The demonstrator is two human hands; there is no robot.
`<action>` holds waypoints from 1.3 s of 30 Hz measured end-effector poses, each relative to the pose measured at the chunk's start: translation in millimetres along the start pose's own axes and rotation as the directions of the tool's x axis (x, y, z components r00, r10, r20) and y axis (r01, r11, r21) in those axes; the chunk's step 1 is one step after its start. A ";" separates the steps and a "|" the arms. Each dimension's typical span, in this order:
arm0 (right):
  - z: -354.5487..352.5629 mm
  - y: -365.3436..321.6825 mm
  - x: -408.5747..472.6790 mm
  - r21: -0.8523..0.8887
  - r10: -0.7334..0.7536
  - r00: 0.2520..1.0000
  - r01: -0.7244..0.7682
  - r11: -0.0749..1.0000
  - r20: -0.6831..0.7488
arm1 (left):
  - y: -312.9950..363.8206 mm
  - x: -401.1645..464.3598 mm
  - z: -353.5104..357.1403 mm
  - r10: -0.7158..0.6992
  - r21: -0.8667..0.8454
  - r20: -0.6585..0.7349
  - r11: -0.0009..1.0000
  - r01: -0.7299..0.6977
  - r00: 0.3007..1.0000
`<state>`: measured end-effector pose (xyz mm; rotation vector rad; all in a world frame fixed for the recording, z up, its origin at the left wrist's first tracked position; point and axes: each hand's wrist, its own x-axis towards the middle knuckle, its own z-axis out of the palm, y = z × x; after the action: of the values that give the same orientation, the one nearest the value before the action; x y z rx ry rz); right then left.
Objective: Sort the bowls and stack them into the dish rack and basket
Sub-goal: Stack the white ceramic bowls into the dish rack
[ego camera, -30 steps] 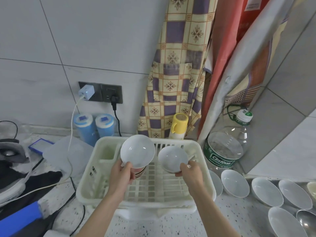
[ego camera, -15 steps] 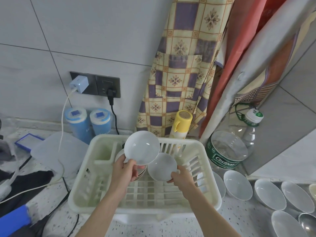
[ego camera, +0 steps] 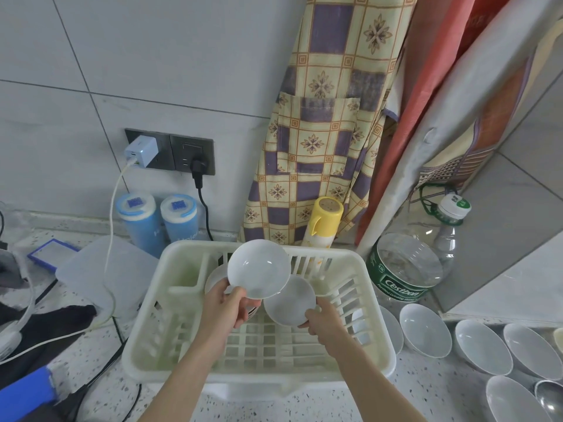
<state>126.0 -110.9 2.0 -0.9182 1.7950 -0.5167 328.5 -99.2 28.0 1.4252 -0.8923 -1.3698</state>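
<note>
Bowls now overlapping, nearer rack.

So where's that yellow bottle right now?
In the head view, the yellow bottle stands upright behind the back rim of the dish rack, against the checked cloth, with the clear water jug to its right.

I see two glossy white ceramic bowls tilted upright, overlapping, over the cream slatted plastic dish rack; more white bowls sit right of it.
</note>
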 end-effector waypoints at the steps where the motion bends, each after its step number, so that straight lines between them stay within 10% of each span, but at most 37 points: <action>1: -0.2 -0.2 -0.8 -0.005 0.007 1.000 -0.007 1.000 0.004 | 0.0 0.1 0.2 -0.007 0.006 0.001 1.000 0.007 1.000; 9: -7.5 2.0 -11.5 -0.352 -0.199 0.940 0.094 0.931 -0.277 | -1.3 -3.8 4.8 -0.020 0.096 0.071 0.995 0.013 0.997; 15: -16.9 -6.3 -30.8 0.105 -0.375 0.905 0.401 0.910 -0.202 | -7.1 -4.2 16.7 0.019 0.220 0.185 0.974 -0.060 0.983; 24: -24.6 4.7 -23.8 0.057 -0.375 0.878 0.409 0.911 -0.296 | -10.3 -12.7 31.0 -0.051 0.133 0.382 0.991 0.000 0.923; 39: -15.0 10.9 -1.8 -0.014 -0.275 0.941 0.278 0.960 -0.195 | -37.4 -20.3 39.8 -0.340 0.205 0.096 0.926 0.316 0.935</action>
<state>108.8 -103.8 1.4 -1.1525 1.8428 -0.8211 283.2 -74.3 1.2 1.7031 -0.9125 -1.6812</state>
